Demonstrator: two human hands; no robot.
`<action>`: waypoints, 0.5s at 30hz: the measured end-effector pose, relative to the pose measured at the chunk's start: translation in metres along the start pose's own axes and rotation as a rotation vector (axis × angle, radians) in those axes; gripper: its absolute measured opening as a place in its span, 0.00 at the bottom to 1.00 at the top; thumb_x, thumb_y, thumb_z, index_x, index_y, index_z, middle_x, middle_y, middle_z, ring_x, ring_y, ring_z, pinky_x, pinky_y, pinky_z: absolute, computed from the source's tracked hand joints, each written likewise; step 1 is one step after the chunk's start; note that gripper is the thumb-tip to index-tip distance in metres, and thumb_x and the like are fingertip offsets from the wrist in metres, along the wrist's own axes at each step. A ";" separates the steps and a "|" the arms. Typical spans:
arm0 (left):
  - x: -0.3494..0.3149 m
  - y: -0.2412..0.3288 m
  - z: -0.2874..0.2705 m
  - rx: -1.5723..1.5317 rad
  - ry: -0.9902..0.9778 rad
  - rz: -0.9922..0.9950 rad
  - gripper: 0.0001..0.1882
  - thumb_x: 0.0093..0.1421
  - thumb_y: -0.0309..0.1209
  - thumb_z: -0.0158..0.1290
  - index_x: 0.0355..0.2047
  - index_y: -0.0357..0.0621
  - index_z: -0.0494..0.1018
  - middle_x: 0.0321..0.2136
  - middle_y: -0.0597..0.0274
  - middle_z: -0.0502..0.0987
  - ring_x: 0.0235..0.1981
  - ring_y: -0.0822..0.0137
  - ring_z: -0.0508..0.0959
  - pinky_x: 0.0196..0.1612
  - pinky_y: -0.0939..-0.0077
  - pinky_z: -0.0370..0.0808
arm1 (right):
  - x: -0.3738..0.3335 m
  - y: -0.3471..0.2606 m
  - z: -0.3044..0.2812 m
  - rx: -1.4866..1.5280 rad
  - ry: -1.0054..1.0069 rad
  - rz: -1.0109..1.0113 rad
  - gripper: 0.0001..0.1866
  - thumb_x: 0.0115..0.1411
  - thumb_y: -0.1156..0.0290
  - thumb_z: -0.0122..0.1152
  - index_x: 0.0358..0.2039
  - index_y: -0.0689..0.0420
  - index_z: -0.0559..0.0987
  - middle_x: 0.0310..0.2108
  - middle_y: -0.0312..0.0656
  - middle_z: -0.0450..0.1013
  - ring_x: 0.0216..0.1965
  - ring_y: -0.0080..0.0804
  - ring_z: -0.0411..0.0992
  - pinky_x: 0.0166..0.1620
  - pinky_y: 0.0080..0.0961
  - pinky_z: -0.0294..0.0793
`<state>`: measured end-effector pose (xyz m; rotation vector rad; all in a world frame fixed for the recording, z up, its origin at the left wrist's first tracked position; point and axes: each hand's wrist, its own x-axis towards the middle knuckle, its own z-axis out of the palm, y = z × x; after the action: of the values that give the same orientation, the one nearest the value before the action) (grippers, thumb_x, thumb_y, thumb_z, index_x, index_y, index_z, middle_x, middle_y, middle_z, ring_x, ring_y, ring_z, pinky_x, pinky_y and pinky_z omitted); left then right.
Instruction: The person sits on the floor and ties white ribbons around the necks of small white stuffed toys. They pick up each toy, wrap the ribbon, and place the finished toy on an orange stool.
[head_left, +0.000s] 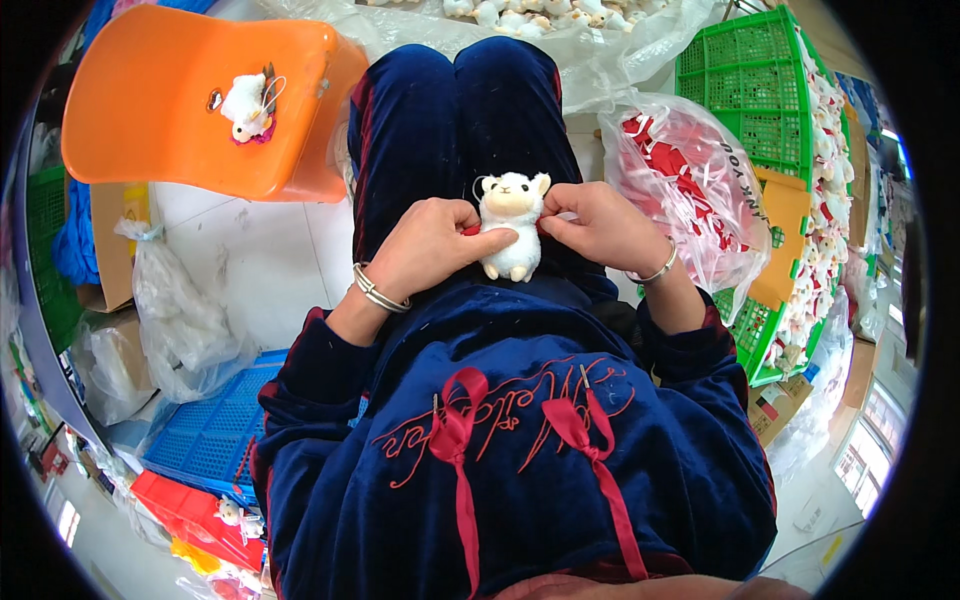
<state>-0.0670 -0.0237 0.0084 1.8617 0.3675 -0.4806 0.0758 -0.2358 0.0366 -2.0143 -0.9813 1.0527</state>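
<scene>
A small white plush alpaca [510,232] with a cream muzzle and a thin loop by its ear faces up above my lap. My left hand [432,238] is closed at its left side, the thumb pressed across its front. My right hand [610,232] pinches a small red fabric piece [544,227] at the toy's other side. Red also shows between my left fingers. Whether both red bits belong to one strip behind the toy is hidden.
An orange stool [150,100] with another white plush toy [246,108] stands at the far left. At right are a clear bag of red pieces [690,180] and a green crate [745,90] beside many plush toys. A blue crate [215,425] lies at left.
</scene>
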 end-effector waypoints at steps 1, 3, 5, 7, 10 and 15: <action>0.002 0.001 -0.001 0.010 -0.002 0.011 0.27 0.56 0.50 0.67 0.26 0.32 0.80 0.17 0.59 0.76 0.20 0.72 0.72 0.27 0.74 0.71 | 0.000 0.000 -0.004 -0.023 -0.033 0.016 0.10 0.61 0.68 0.64 0.35 0.63 0.80 0.31 0.55 0.79 0.34 0.54 0.78 0.38 0.39 0.76; 0.006 0.003 -0.004 0.044 -0.024 0.007 0.26 0.55 0.49 0.68 0.28 0.32 0.81 0.18 0.60 0.76 0.20 0.73 0.72 0.27 0.74 0.71 | 0.000 -0.006 -0.008 -0.003 -0.045 0.046 0.10 0.61 0.68 0.64 0.34 0.63 0.80 0.30 0.55 0.79 0.33 0.54 0.78 0.37 0.39 0.76; 0.008 0.005 -0.005 0.027 -0.044 0.015 0.25 0.54 0.47 0.69 0.29 0.32 0.81 0.18 0.61 0.76 0.21 0.74 0.73 0.28 0.74 0.71 | -0.002 -0.009 -0.005 0.013 -0.001 0.064 0.09 0.61 0.69 0.65 0.34 0.63 0.80 0.30 0.54 0.79 0.33 0.54 0.78 0.37 0.39 0.76; 0.008 0.007 -0.005 -0.044 -0.058 0.036 0.24 0.54 0.46 0.69 0.31 0.32 0.82 0.20 0.62 0.77 0.22 0.75 0.73 0.29 0.75 0.72 | -0.007 -0.013 0.007 0.023 0.093 0.069 0.08 0.60 0.69 0.65 0.34 0.62 0.80 0.31 0.54 0.78 0.33 0.54 0.78 0.37 0.39 0.76; 0.006 0.001 -0.003 -0.095 -0.075 0.037 0.23 0.54 0.44 0.70 0.36 0.32 0.82 0.23 0.63 0.79 0.25 0.76 0.74 0.30 0.76 0.73 | -0.014 -0.015 0.032 -0.064 0.224 -0.057 0.08 0.61 0.69 0.65 0.34 0.61 0.80 0.31 0.52 0.77 0.32 0.52 0.78 0.36 0.40 0.76; 0.004 -0.011 0.009 -0.204 -0.078 0.098 0.25 0.54 0.45 0.68 0.37 0.31 0.82 0.28 0.51 0.82 0.29 0.65 0.82 0.35 0.70 0.78 | -0.023 -0.011 0.050 -0.077 0.279 -0.094 0.07 0.61 0.71 0.65 0.33 0.59 0.76 0.29 0.48 0.75 0.30 0.47 0.77 0.33 0.37 0.74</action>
<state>-0.0699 -0.0284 -0.0050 1.6497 0.2617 -0.4313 0.0199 -0.2394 0.0307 -2.0860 -0.9682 0.6710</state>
